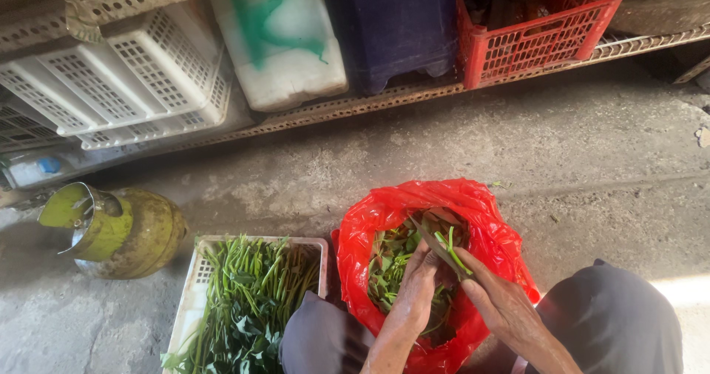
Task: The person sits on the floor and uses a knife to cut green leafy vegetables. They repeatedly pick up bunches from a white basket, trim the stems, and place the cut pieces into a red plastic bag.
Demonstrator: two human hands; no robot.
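Over the open red plastic bag (384, 218) of leafy trimmings, the right hand (497, 300) has its fingers clamped on a knife (438, 245) angled up-left, beside green stems (452, 250) pinched in the left hand (416, 285).

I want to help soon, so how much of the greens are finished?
Cut pieces already lie in the red bag. In hand: the right hand works a knife on green stems that the left hand steadies. Left: the white crate beside it holds a full pile of leafy stalks.
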